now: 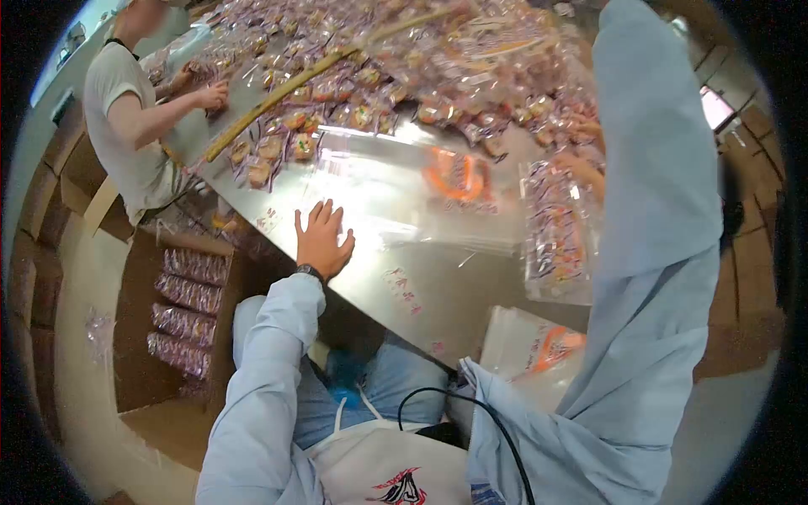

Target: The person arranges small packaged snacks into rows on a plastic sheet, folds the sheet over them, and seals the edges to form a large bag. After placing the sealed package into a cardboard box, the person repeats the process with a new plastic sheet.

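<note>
My left hand (324, 242) lies with fingers spread on the near left edge of the metal table (379, 290), with a dark watch at the wrist. Its fingertips are at the left end of flat clear plastic bags (383, 189) with orange print. My right sleeve (656, 168) rises close to the camera and runs out at the top, so my right hand is out of sight. Left of this sleeve, another person's fingers (581, 171) show at a clear bag (555, 236) filled with small wrapped snacks.
Wrapped snacks (370, 84) are heaped across the far table, with a yellow strip (286, 91) among them. A co-worker (130, 109) handles packets at the left. An open carton (139, 370) at lower left holds several filled bags. More printed bags (513, 341) lie at the near edge.
</note>
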Available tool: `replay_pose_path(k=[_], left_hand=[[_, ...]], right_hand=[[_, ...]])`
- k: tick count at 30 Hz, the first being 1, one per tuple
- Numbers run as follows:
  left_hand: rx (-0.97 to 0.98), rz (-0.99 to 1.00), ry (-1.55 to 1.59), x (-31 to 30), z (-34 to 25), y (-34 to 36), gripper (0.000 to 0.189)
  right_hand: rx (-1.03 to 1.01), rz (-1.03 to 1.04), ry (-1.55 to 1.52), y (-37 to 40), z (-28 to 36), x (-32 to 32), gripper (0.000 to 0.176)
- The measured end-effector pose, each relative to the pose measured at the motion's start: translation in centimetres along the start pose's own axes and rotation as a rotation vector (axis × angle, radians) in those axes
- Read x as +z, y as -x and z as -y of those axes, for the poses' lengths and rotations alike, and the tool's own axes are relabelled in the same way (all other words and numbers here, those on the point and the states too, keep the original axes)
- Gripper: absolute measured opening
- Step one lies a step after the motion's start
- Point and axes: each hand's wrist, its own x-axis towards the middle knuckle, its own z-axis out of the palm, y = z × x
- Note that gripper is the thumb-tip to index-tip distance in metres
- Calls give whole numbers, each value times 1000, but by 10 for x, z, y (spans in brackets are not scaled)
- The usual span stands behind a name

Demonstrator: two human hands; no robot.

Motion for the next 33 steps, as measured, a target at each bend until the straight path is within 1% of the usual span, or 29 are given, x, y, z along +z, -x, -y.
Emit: replay_pose_path(k=[1,3,5,6,7,9,11,13,15,17,20,23,24,27,28,31,33], left_hand=[[7,-29,-1,3,1,1,55],[71,-161,-74,7,4,5,51],[261,-103,-82,-2,3,5,41],[432,-133,0,-17,-3,7,28],[593,-105,128,-31,-13,5,18],[833,-136,130,-82,-53,19,18],[1131,-184,153,-148,-79,34,20],[1250,-211,150,-182,-97,46,22],[1293,-263,192,-200,-106,55,21],[1329,-289,184,-210,-106,56,19],[1364,-273,180,-219,-111,65,16],[1369,-275,110,-223,-118,69,16],[1351,-271,126,-220,-120,69,16],[1315,-258,158,-210,-126,70,15],[1313,-256,150,-208,-127,71,16],[1309,-266,116,-205,-129,74,17],[1314,-290,127,-203,-131,77,18]], right_hand=[[-23,27,10,-8,11,-14,8],[-59,78,3,-14,36,-32,9],[-139,71,-25,-16,61,-53,9],[-108,122,-67,-17,65,-69,13],[-62,185,-100,-13,62,-88,16],[48,306,-158,3,68,-124,24],[26,402,-141,38,128,-147,15],[42,580,12,73,149,-194,15],[-165,713,178,93,184,-218,12],[-108,768,158,113,199,-234,10],[50,776,128,137,213,-230,10],[-46,877,153,143,225,-218,14],[-74,882,145,145,231,-215,20],[-180,914,51,155,239,-208,25],[-209,891,26,160,241,-204,28],[-294,924,57,170,253,-204,27],[-352,962,42,175,256,-209,34]])
